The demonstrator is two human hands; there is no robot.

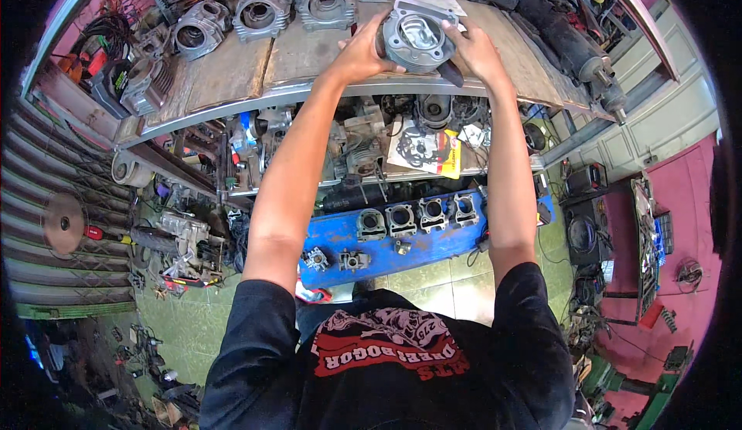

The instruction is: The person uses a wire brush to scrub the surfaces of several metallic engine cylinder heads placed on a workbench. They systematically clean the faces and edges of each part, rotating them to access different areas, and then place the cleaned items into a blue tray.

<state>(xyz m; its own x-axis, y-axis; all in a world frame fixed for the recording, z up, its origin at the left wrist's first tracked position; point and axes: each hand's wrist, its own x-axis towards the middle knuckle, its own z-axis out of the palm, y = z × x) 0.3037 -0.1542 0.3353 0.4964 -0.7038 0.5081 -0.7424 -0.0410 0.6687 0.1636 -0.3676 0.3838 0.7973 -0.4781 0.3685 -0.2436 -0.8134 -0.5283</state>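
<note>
**Observer 1:** Cluttered workshop, pink walls, tiled floor, tiered metal shelving across the far side. Top shelf is a worn, rust-streaked sheet. The person stands against it, both arms stretched up and out.

**Observer 2:** And the object in hand?

**Observer 1:** An engine cylinder block, grey cast metal with cooling fins round the outside, its bore facing the camera. Surface dull, a bit grimy; something pale shows inside the bore, hard to tell what. It sits at or just above the top shelf, toward the right of the middle. Cannot tell whether its base touches the sheet.

**Observer 2:** Hands?

**Observer 1:** Left hand is cupped against the block's left side, fingers wrapped behind. Right hand grips the right side, fingers curled over the fins. Both are closed on it, carrying it between them.

**Observer 2:** How far along, by their reading?

**Observer 1:** Judging from this alone, mid-handling: the block is neither clearly set down nor brought near the body. A row of similar cylinders stands farther back and to the left on the same shelf, so it looks like one of a set being sorted or picked over.

**Observer 2:** Below that?

**Observer 1:** Middle shelf crowded with parts and a gasket packet. Nearer, a blue bench carries four more cylinders in a line.
</note>
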